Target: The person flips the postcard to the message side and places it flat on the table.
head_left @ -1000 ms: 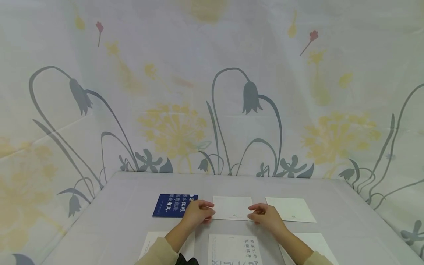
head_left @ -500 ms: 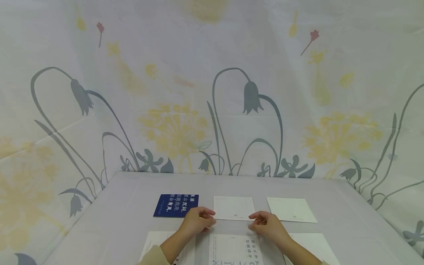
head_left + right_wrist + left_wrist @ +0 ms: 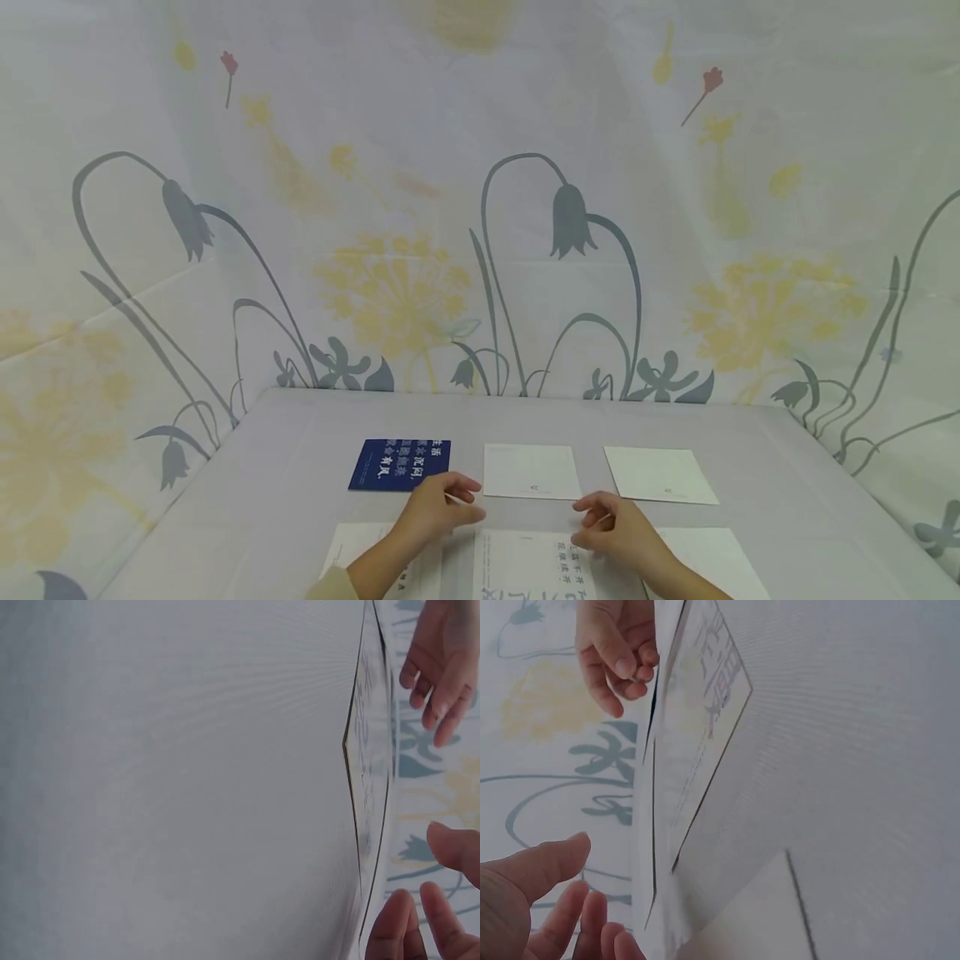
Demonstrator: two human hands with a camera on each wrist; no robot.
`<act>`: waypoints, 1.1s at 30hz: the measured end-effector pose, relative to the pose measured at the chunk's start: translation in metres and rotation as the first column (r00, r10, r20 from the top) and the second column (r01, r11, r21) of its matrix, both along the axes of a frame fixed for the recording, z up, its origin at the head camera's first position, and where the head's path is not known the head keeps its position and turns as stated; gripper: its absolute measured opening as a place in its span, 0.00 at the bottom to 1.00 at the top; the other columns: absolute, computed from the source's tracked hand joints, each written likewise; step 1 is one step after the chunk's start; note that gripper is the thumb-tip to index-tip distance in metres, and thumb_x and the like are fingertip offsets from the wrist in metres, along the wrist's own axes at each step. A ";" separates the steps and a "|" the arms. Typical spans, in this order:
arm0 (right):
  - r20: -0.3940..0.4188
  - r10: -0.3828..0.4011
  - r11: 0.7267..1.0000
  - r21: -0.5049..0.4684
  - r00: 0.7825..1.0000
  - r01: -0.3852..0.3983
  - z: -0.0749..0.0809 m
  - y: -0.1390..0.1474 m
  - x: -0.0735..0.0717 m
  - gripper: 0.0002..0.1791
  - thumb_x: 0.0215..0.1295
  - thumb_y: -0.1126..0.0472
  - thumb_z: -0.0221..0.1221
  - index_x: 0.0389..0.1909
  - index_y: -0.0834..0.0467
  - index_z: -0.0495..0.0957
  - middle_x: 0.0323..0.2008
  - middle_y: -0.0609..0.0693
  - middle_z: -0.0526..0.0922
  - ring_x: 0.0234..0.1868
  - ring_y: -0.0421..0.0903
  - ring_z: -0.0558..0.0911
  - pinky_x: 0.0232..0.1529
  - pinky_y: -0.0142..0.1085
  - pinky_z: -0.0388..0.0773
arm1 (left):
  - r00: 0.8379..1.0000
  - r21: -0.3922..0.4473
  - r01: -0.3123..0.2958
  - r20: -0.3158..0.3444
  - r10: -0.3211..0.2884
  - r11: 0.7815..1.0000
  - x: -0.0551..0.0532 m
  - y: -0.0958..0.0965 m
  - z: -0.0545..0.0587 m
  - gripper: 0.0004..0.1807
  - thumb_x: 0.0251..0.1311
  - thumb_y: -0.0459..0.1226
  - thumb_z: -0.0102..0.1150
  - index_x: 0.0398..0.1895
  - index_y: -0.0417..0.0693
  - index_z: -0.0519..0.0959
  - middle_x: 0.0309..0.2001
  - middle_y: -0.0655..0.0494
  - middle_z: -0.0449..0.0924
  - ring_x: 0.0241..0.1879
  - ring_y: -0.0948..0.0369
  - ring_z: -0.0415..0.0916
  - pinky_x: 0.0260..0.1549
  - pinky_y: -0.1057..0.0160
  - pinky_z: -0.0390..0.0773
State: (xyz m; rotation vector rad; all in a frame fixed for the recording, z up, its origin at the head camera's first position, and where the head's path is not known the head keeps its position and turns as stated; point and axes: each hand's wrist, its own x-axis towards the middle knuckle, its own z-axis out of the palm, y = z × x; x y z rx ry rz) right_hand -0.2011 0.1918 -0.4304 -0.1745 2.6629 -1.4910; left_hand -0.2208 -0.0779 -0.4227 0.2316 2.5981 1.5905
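My left hand hovers with loosely bent fingers near the lower left corner of a white postcard in the middle of the back row. Over the right side of a front postcard printed with grey characters is my right hand, fingers loosely curled. Neither hand holds anything. In the left wrist view the thumb and fingers of the left hand are spread apart, and the printed card lies flat. The right wrist view shows the right hand with a gap between thumb and fingers.
A dark blue postcard with white characters lies back left, a plain white one back right. Two more postcards lie in front, left and right, partly behind the forearms. A flower-patterned cloth hangs behind the table.
Both hands have drawn back toward the body from the sides of the middle back postcard, and the right hand has shifted a little right. The cards stay in place.
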 end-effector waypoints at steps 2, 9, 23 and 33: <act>-0.008 0.025 1.000 0.002 1.000 -0.025 0.000 0.002 0.002 0.23 0.43 0.65 0.71 0.42 0.65 0.76 0.29 0.49 0.74 0.29 0.45 0.73 0.27 0.31 0.71 | 1.000 -0.041 0.006 -0.005 -0.006 0.999 0.002 0.000 0.000 0.18 0.41 0.34 0.72 0.39 0.43 0.80 0.31 0.57 0.77 0.31 0.59 0.70 0.30 0.61 0.73; 0.006 0.120 0.993 0.018 0.993 -0.120 -0.003 0.006 0.006 0.27 0.41 0.63 0.73 0.44 0.65 0.74 0.30 0.49 0.71 0.30 0.46 0.70 0.29 0.31 0.69 | 0.997 -0.152 0.064 -0.031 -0.070 0.986 0.008 -0.001 -0.002 0.25 0.33 0.36 0.77 0.40 0.46 0.79 0.34 0.58 0.76 0.37 0.55 0.70 0.39 0.53 0.73; 0.054 0.262 0.957 0.115 0.963 -0.267 -0.004 0.014 0.013 0.38 0.33 0.66 0.74 0.50 0.61 0.67 0.33 0.53 0.65 0.34 0.48 0.65 0.31 0.32 0.63 | 0.981 -0.357 0.158 -0.049 -0.187 0.921 0.013 -0.008 -0.013 0.32 0.21 0.43 0.81 0.38 0.53 0.78 0.31 0.62 0.68 0.36 0.58 0.62 0.36 0.59 0.68; 0.080 0.280 0.950 0.121 0.957 -0.288 -0.006 0.015 0.007 0.35 0.33 0.65 0.76 0.44 0.67 0.68 0.31 0.54 0.63 0.33 0.49 0.64 0.28 0.30 0.63 | 0.976 -0.383 0.166 -0.065 -0.206 0.909 0.015 -0.009 -0.012 0.29 0.22 0.44 0.81 0.35 0.52 0.78 0.30 0.61 0.66 0.35 0.59 0.61 0.35 0.60 0.67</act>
